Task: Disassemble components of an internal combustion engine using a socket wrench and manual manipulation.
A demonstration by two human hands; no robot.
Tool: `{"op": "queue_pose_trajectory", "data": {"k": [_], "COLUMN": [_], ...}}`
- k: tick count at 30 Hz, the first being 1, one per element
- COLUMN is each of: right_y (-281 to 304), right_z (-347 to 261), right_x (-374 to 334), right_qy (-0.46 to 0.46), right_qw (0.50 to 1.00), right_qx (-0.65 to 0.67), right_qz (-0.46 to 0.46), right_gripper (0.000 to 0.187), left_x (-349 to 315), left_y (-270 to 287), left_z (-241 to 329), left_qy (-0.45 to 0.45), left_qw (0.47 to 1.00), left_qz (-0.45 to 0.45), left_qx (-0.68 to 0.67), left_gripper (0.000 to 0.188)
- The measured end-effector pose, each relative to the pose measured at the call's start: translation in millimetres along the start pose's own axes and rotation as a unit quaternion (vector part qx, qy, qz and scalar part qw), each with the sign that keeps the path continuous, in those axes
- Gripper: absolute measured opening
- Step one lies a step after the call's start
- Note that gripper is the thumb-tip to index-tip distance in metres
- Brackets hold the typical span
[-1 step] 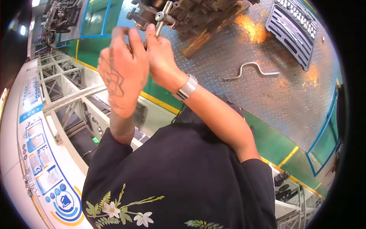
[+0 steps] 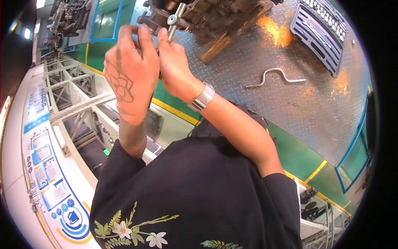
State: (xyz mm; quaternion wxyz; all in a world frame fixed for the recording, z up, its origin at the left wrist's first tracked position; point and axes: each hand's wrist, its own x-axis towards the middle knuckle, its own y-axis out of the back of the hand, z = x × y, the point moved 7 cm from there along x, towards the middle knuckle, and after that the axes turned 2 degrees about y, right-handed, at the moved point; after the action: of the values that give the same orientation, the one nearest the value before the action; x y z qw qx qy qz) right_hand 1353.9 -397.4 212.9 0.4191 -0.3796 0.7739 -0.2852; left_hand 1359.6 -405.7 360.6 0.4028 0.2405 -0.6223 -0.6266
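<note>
A silver sliding T-handle [image 2: 177, 16] stands against the lower left side of a dark, greasy engine block [image 2: 219, 20], its round head on the block's side. My right hand [image 2: 176, 68], wearing a metal-band watch, is closed around the bar's lower end, with the thumb lying along it. Beside it, touching, is my left hand [image 2: 130, 70], tattooed on its back. Its fingers are bent and closed, and whatever they hold is hidden behind the hand.
Wooden blocks [image 2: 219, 41] prop the engine on a steel tread-plate table [image 2: 282, 108]. A bent metal rod [image 2: 273, 70] lies there, right of my forearm. Farther right is an open socket case [image 2: 319, 37] with wrenches. White metal framing [image 2: 78, 103] stands at left.
The whole view has shifted very slightly. My left hand's fingers have moved a little up and left, while my right hand keeps its place on the T-handle.
</note>
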Motion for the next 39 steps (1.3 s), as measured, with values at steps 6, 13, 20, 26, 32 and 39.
{"op": "queue_pose_trajectory", "data": {"k": [6,13,20,26,32,39], "right_y": [7,24,22,37,69,156], "right_z": [-6,10,10,-7,-23,-65], "right_x": [-2,9,-8,-14,-61,-124], "right_qy": [0.056,-0.048,-0.16,-0.115,-0.071,0.045], "right_qw": [0.988,0.982,0.965,0.971,0.982,0.933], "right_qx": [0.136,0.061,0.081,0.097,-0.11,-0.349], "right_qz": [-0.053,-0.173,-0.193,-0.186,-0.134,0.074], "right_gripper": [0.059,0.058,0.063,0.06,0.056,0.047], "left_x": [4,-28,-16,-44,-46,-93], "left_y": [-45,-145,-180,-173,-151,-154], "left_z": [-18,-106,-80,-30,-4,44], "left_qy": [-0.132,0.014,-0.003,-0.139,-0.268,-0.337], "left_qw": [0.956,0.897,0.902,0.899,0.853,0.828], "left_qz": [0.027,0.079,0.058,0.36,0.378,0.21], "left_qx": [-0.262,-0.435,-0.428,-0.209,-0.24,-0.396], "left_gripper": [0.016,0.021,0.038,0.041,0.042,0.041]}}
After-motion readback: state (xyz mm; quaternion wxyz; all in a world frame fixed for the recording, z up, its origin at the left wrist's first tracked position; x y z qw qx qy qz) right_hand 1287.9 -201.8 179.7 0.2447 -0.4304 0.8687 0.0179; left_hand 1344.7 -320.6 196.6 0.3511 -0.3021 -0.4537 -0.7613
